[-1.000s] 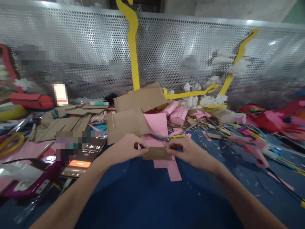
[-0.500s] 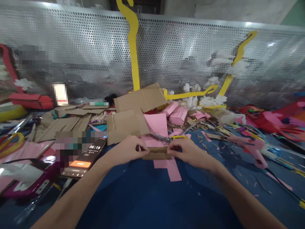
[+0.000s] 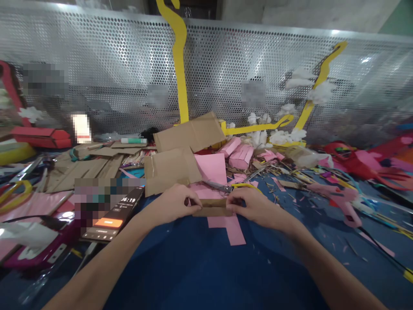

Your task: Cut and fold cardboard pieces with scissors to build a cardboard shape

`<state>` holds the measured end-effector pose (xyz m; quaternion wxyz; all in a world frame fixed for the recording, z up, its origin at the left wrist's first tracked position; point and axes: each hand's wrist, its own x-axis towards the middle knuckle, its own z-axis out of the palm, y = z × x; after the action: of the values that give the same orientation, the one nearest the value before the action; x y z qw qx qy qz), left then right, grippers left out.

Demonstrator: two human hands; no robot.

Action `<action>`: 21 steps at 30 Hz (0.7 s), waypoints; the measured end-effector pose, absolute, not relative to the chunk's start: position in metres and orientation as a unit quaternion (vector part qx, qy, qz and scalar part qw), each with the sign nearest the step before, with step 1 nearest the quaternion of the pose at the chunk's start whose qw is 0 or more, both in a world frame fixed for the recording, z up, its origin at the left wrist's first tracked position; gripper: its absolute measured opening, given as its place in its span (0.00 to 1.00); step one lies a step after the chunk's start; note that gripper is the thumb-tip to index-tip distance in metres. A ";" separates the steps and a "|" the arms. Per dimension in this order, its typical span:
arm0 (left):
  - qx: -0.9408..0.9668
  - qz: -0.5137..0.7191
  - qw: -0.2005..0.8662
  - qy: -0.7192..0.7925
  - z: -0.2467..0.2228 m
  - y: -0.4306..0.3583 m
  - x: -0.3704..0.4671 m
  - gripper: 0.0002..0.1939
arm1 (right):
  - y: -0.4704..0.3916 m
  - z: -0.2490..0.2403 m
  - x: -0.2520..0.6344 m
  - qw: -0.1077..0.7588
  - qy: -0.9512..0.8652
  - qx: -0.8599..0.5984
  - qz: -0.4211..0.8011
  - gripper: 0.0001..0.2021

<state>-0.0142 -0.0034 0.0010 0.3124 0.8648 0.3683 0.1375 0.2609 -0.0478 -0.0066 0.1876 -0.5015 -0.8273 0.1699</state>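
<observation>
A small folded strip of brown cardboard (image 3: 213, 211) spans the gap between my two hands. My left hand (image 3: 180, 201) pinches its left end between thumb and fingers. At the other end, my right hand (image 3: 247, 204) grips it the same way. Below and behind the strip lies a cut piece of pink paper (image 3: 235, 232), partly covered by it. Scissors with yellow handles (image 3: 247, 187) rest just beyond the strip, their blades pointing left. A larger pink sheet (image 3: 213, 168) lies farther back, next to a flat brown cardboard piece (image 3: 171, 170).
On the left a lit phone (image 3: 116, 213) lies by a purple case (image 3: 41, 245). A pink glue gun (image 3: 345, 200) with its cord lies at right. Pink paper boxes (image 3: 241, 156), scraps and yellow cut-outs (image 3: 181, 77) crowd the back, before a perforated metal panel (image 3: 219, 56).
Both hands keep their hold on the cardboard strip, which seems turned very slightly, its inner fold showing a little differently. Nothing else has visibly moved.
</observation>
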 end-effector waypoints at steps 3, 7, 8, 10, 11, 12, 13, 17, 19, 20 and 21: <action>0.866 0.138 0.301 0.375 0.001 -0.004 -0.012 0.11 | -0.049 -0.008 0.261 0.185 -0.828 -0.503 0.165 0.04; 0.869 0.143 0.295 0.371 0.000 -0.003 -0.012 0.11 | -0.049 -0.008 0.260 0.184 -0.830 -0.502 0.161 0.04; 0.868 0.143 0.301 0.369 0.000 -0.003 -0.012 0.11 | -0.050 -0.007 0.259 0.185 -0.830 -0.501 0.161 0.04; 0.862 0.148 0.324 0.361 0.001 -0.003 -0.012 0.10 | -0.052 -0.005 0.256 0.198 -0.830 -0.498 0.157 0.02; 0.857 0.155 0.339 0.356 0.001 -0.003 -0.012 0.10 | -0.054 -0.003 0.255 0.206 -0.831 -0.493 0.156 0.02; 0.851 0.164 0.355 0.350 0.002 -0.003 -0.012 0.10 | -0.056 -0.001 0.253 0.215 -0.832 -0.487 0.156 0.04; 0.844 0.176 0.372 0.344 0.002 -0.003 -0.011 0.10 | -0.058 0.001 0.252 0.220 -0.835 -0.480 0.157 0.05; 0.791 0.225 0.464 0.329 0.000 -0.001 -0.012 0.09 | -0.060 -0.001 0.248 0.243 -0.816 -0.494 0.175 0.15; 0.754 0.249 0.513 0.327 -0.001 0.000 -0.011 0.12 | -0.057 -0.007 0.247 0.289 -0.774 -0.533 0.184 0.24; 0.735 0.261 0.533 0.327 -0.001 -0.001 -0.011 0.14 | -0.055 -0.011 0.246 0.317 -0.750 -0.547 0.193 0.27; 0.718 0.274 0.549 0.329 -0.002 -0.002 -0.009 0.17 | -0.053 -0.014 0.245 0.345 -0.729 -0.552 0.210 0.29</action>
<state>-0.0090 -0.0019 -0.0015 0.5489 0.7179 0.3292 0.2737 0.2449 -0.0535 -0.0141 0.3454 -0.5523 -0.7291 0.2098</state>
